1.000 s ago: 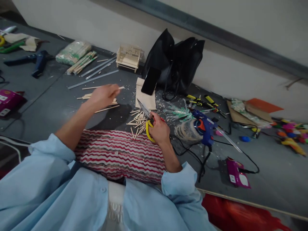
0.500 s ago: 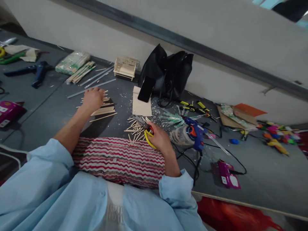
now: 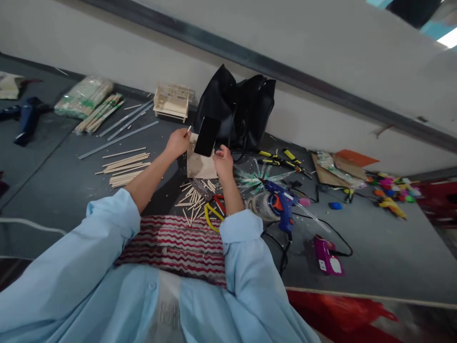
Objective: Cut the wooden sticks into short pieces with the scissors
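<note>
My left hand (image 3: 177,144) is closed in a pinch on a short pale wooden stick (image 3: 189,128), whose tip shows above the fingers, at the left of a sheet of paper (image 3: 200,166). A black phone (image 3: 207,136) lies on the paper. My right hand (image 3: 223,163) is just right of the phone, over the paper's edge, its fingers loosely bent and apart, with nothing visible in them. Below it, scissors with yellow and red handles (image 3: 213,216) rest on a pile of short cut sticks (image 3: 192,201). Longer sticks (image 3: 124,166) lie in rows at left.
Behind stand a small wooden model (image 3: 172,102) and a black bag (image 3: 232,102). A blue glue gun (image 3: 283,205) with a cable rests on a clear container (image 3: 262,206) at right, near pliers (image 3: 271,162) and a purple box (image 3: 327,257). A striped cushion (image 3: 171,243) lies at the front.
My right hand has let go of the scissors and moved up beside the phone. My left hand has come from the long sticks rightward to the paper, with a stick. The view has shifted right.
</note>
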Demonstrator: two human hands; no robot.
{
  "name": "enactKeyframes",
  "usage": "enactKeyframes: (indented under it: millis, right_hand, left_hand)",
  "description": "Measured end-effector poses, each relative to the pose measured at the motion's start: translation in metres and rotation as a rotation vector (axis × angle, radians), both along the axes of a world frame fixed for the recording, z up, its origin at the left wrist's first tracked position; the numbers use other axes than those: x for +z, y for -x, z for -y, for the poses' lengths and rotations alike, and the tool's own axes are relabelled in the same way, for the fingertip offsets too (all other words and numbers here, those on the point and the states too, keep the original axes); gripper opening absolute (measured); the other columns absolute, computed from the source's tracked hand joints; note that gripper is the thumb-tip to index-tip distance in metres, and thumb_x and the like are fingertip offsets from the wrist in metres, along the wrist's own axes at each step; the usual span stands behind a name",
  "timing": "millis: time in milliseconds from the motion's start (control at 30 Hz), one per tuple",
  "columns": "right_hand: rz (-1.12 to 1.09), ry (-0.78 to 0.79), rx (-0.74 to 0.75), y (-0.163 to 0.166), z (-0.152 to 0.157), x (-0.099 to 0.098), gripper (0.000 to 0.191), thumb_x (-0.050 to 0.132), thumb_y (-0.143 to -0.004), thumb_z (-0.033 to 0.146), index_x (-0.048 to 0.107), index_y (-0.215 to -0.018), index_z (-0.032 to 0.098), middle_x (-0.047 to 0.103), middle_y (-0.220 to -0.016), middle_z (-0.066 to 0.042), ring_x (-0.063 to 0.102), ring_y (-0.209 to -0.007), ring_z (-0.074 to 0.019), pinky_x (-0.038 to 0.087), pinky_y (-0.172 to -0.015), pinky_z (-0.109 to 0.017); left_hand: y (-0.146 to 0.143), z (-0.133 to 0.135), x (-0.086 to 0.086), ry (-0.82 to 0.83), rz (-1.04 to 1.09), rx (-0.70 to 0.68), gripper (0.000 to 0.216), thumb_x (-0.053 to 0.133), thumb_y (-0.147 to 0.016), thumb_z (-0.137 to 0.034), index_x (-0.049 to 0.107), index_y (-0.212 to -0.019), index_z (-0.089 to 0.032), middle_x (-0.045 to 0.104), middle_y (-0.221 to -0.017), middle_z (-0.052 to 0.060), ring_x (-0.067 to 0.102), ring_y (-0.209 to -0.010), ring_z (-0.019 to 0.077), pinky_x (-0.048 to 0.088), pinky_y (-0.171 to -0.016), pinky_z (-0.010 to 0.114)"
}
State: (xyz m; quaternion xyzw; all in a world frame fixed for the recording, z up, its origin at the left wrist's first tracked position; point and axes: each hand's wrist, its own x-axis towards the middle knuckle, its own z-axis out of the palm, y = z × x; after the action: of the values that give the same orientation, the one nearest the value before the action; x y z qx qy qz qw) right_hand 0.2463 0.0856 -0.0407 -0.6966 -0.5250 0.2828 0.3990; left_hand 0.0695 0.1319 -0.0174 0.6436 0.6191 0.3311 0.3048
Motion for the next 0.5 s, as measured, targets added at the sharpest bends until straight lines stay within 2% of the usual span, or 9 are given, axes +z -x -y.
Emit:
enactKeyframes:
  millis: [133,267,500]
  right_hand:
    - [-0.051,-0.021,-0.009,-0.001,-0.024,-0.018,0.053,0.051,-0.069,0.014,0.057,-0.122,0.016,0.066,-0.102,-0.005,0.062,-0.091,-0.0166,0.050,-0.091,-0.036]
    - [-0.119,-0.007,0.006,-0.002,-0.029,-0.020,0.058,0.051,-0.067,0.016,0.056,-0.124,0.019,0.065,-0.101,-0.004,0.062,-0.084,-0.0162,0.053,-0.085,-0.036]
    - [-0.184,0.028,0.017,-0.005,-0.030,-0.014,0.063,0.052,-0.061,0.015,0.056,-0.124,0.021,0.061,-0.089,0.000,0.058,-0.073,-0.0137,0.054,-0.074,-0.032]
  left_hand:
    - [-0.010,-0.018,-0.018,-0.002,0.094,-0.034,0.022,0.044,-0.090,-0.024,0.063,-0.083,-0.014,0.063,-0.078,0.007,0.059,-0.077,0.0177,0.043,-0.068,0.027]
    - [-0.018,-0.026,-0.033,-0.035,0.145,-0.048,0.026,0.043,-0.091,-0.028,0.064,-0.086,-0.013,0.063,-0.075,0.006,0.058,-0.074,0.0166,0.044,-0.067,0.026]
    - [-0.025,-0.026,-0.035,-0.046,0.094,-0.054,0.026,0.045,-0.090,-0.028,0.067,-0.088,-0.013,0.063,-0.072,0.006,0.058,-0.073,0.0176,0.043,-0.067,0.027]
